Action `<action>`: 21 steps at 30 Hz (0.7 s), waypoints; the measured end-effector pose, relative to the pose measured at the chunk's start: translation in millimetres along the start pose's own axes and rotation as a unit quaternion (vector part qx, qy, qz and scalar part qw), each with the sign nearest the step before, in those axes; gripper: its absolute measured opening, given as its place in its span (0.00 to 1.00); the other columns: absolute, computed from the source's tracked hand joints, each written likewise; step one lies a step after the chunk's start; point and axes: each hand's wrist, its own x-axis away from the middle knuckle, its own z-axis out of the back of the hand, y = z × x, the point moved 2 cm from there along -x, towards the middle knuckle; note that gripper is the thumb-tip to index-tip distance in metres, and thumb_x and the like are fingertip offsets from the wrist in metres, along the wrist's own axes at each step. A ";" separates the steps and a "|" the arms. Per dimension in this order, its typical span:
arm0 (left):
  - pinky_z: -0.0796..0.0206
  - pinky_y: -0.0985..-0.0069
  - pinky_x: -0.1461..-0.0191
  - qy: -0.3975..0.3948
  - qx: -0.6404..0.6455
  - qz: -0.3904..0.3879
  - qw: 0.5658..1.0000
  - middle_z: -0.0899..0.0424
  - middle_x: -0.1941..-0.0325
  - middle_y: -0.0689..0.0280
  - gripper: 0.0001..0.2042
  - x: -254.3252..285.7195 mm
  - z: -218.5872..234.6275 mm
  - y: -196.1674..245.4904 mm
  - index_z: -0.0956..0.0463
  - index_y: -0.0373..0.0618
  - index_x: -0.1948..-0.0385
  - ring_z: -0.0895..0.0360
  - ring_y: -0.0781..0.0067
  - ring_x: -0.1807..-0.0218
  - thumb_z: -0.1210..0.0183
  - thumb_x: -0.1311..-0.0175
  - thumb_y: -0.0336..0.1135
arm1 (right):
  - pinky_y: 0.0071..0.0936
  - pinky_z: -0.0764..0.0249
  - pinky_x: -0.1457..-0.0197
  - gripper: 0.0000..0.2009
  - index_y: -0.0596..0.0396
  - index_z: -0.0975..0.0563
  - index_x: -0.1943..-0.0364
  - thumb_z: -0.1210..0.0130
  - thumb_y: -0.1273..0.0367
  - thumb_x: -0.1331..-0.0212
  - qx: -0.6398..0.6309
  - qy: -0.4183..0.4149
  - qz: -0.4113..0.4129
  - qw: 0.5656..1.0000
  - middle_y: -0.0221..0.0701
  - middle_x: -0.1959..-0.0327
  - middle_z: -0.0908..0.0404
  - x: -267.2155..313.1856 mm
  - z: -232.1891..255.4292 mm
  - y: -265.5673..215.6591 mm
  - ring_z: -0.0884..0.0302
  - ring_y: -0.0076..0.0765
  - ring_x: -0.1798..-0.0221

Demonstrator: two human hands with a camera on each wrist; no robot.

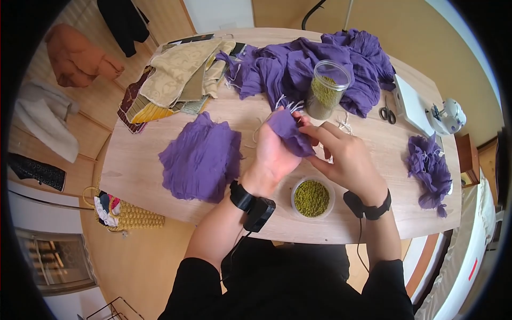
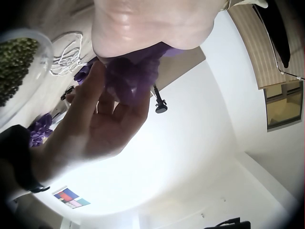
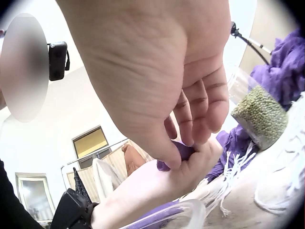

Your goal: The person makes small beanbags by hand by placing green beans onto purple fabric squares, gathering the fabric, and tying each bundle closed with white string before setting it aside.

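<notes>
head view, small purple cloth [image 1: 289,132]: held above the table [image 1: 256,221], between both hands
left hand [image 1: 274,152]: palm turned up, the cloth cradled in it and gripped by curled fingers
right hand [image 1: 344,154]: the cloth's edge pinched by thumb and fingertips
bowl [image 1: 314,217]: filled with green beans [image 1: 311,198], set nearer the body than the hands
clear jar [image 1: 326,98]: partly filled with green beans, stood beyond the hands, beside the large purple fabric [image 1: 368,58]
purple cloth stack [image 1: 201,157]: laid flat to the left of the left hand
patterned fabrics [image 1: 173,74]: piled at the far left
scissors [image 1: 388,114]: laid to the right of the jar, near a white sewing machine [image 1: 450,116]
</notes>
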 end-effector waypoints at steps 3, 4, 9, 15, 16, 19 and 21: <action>0.28 0.62 0.39 0.019 0.051 0.018 0.998 0.21 0.57 0.62 0.19 -0.6 -2.1 -0.9 0.25 0.43 0.57 0.21 0.63 0.50 0.54 0.16 0.50 | 0.38 0.15 0.59 0.19 0.48 0.16 0.47 0.30 0.70 0.45 0.046 0.015 0.031 0.998 0.31 0.54 0.15 1.4 -6.0 3.8 0.11 0.45 0.59; 0.28 0.61 0.37 0.014 0.034 0.014 0.999 0.20 0.56 0.60 0.19 -0.9 -0.7 -0.2 0.25 0.42 0.56 0.21 0.61 0.49 0.53 0.17 0.50 | 0.38 0.15 0.59 0.19 0.48 0.16 0.47 0.30 0.70 0.45 0.045 0.017 0.032 0.998 0.31 0.54 0.15 2.8 -6.7 4.2 0.11 0.45 0.59; 0.27 0.61 0.35 0.025 0.008 0.012 1.000 0.18 0.52 0.57 0.19 3.2 -8.2 3.1 0.24 0.41 0.54 0.20 0.57 0.46 0.50 0.18 0.51 | 0.39 0.16 0.61 0.16 0.47 0.14 0.50 0.30 0.70 0.45 0.072 0.013 0.027 0.997 0.30 0.56 0.14 11.7 -14.1 4.9 0.12 0.46 0.61; 0.27 0.64 0.35 0.007 -0.112 0.015 0.994 0.16 0.50 0.57 0.21 1.5 -6.3 -3.9 0.23 0.42 0.51 0.18 0.62 0.45 0.48 0.19 0.55 | 0.29 0.19 0.64 0.09 0.54 0.13 0.55 0.34 0.75 0.38 -0.115 0.060 -0.031 0.991 0.33 0.64 0.15 15.2 -17.0 10.3 0.13 0.33 0.67; 0.27 0.64 0.35 0.009 -0.150 0.010 0.989 0.15 0.50 0.59 0.22 2.6 -8.7 -6.3 0.23 0.42 0.50 0.18 0.63 0.46 0.48 0.19 0.56 | 0.29 0.19 0.64 0.09 0.54 0.13 0.55 0.34 0.75 0.38 -0.114 0.061 -0.031 0.991 0.33 0.64 0.15 16.1 -20.1 13.8 0.13 0.33 0.67; 0.29 0.69 0.38 0.017 -0.227 -0.004 0.974 0.16 0.51 0.65 0.26 6.7 -17.8 -11.9 0.22 0.45 0.48 0.20 0.72 0.48 0.51 0.19 0.62 | 0.22 0.21 0.62 0.07 0.60 0.14 0.54 0.36 0.77 0.34 -0.248 0.102 -0.103 0.958 0.32 0.64 0.12 20.3 -26.3 28.5 0.15 0.22 0.66; 0.32 0.74 0.41 -0.015 -0.325 0.007 0.946 0.17 0.50 0.68 0.29 10.1 -19.3 -11.2 0.23 0.46 0.46 0.23 0.79 0.49 0.55 0.19 0.66 | 0.19 0.21 0.60 0.07 0.64 0.14 0.52 0.37 0.77 0.30 -0.409 0.076 -0.189 0.889 0.31 0.61 0.10 20.0 -24.4 33.0 0.15 0.18 0.63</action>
